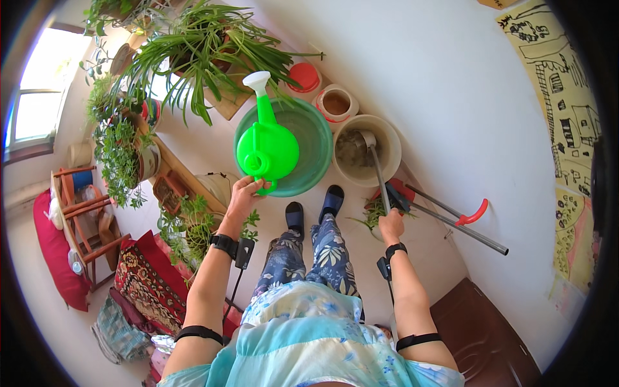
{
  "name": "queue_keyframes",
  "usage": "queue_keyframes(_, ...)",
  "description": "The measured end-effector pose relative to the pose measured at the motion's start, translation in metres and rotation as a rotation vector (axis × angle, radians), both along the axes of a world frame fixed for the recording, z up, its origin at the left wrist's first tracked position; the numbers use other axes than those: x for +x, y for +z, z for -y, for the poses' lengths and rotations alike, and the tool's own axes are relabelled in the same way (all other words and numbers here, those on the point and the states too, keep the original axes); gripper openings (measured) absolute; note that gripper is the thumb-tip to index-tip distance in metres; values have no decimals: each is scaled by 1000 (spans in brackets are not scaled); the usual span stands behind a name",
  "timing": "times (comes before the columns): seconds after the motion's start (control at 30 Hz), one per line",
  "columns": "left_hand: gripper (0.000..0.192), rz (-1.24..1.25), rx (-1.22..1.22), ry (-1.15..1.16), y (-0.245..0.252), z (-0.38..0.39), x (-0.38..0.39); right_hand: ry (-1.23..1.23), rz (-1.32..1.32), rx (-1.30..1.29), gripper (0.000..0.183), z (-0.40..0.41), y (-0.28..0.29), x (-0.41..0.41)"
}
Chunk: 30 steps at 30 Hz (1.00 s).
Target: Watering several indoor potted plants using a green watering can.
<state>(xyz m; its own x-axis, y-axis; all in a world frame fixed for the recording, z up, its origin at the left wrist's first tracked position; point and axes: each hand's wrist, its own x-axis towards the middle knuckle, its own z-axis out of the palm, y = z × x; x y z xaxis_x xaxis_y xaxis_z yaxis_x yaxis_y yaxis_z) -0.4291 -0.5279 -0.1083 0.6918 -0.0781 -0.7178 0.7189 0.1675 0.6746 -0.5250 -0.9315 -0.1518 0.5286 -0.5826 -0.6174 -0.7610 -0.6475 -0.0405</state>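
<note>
My left hand (250, 192) grips the rear handle of a bright green plastic watering can (278, 150) with a white sprinkler head (257, 81). The can is over the left part of a round green basin (316, 159) holding water; whether they touch I cannot tell. My right hand (390, 226) is closed on the long handle of a metal ladle (378, 169). The ladle's bowl is inside a pale bucket (395, 162) of cloudy water, to the right of the basin.
A lidded red-topped container (304, 77) and an open white pot (337, 103) stand behind the basin. Potted plants (193, 63) line a wooden plank on the left. A red-handled tool with metal tubes (449, 227) leans near the right wall. My slippered feet are close to the basin.
</note>
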Motion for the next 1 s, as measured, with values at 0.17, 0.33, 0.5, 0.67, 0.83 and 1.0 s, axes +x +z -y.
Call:
queue_keyframes(0.17,27,-6,-1,51,3,7,-2,-48,-68,74,18,0,-30,6)
queue_keyframes(0.33,26,-8,-32,46,5,9,0,-731,125,719,30,12,-62,-20)
queue_keyframes(0.5,27,-28,1,40,3,2,-2,-967,116,777,37,5,-8,-63)
queue_keyframes(0.67,24,-29,17,-4,6,3,0,-979,170,864,34,-2,48,-113)
queue_keyframes(0.83,21,-16,79,-70,1,4,2,-923,225,959,34,-24,109,-149)
queue_keyframes(1.0,20,21,72,-114,1,5,7,-874,285,1048,30,-58,174,-162)
